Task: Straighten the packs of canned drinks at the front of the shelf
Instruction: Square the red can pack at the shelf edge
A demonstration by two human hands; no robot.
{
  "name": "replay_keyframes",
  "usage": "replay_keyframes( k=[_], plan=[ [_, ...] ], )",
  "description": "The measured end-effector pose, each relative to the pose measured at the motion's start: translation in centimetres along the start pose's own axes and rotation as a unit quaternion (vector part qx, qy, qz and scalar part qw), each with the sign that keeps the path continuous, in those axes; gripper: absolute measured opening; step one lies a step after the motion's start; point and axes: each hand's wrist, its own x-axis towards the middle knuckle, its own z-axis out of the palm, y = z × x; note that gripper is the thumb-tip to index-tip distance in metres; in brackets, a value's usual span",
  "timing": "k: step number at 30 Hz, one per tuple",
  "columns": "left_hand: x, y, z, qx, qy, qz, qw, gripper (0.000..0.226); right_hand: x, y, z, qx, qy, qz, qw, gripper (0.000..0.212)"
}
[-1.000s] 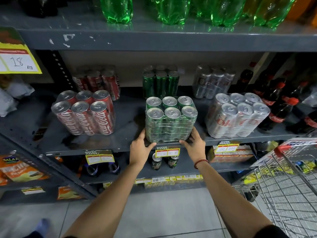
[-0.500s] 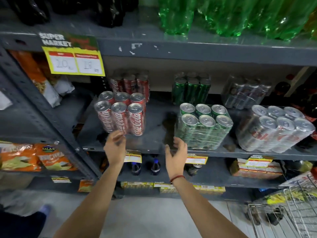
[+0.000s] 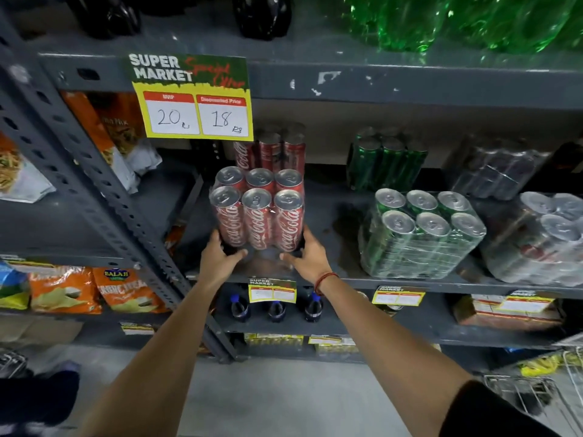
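Red cans in clear wrap made up the pack [image 3: 257, 212] you were squaring; it sat at the front of the shelf [image 3: 340, 280], at about 9 o'clock from the green pack [image 3: 421, 234]. Your left hand [image 3: 219, 257] and right hand [image 3: 304, 257] clasped its two lower front corners, fingers curled round the base, likely so you could turn it from both sides without tipping it. At 3 o'clock of the green pack, the silver pack [image 3: 542, 238] lay tilted, probably next for straightening.
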Motion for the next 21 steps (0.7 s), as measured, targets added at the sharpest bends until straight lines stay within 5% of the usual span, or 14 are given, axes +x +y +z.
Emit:
replay_keyframes(
  k=[12, 21],
  plan=[
    [-5.2, -0.5, -0.5, 0.021, 0.08, 0.084, 0.993, 0.071, -3.8, 1.7, 1.3, -0.015, 0.109, -0.041, 0.993, 0.072],
    [-6.5, -0.2, -0.6, 0.087, 0.094, 0.088, 0.988, 0.074, -4.7, 1.7, 1.3, -0.037, 0.104, -0.019, 0.994, 0.072]
  ],
)
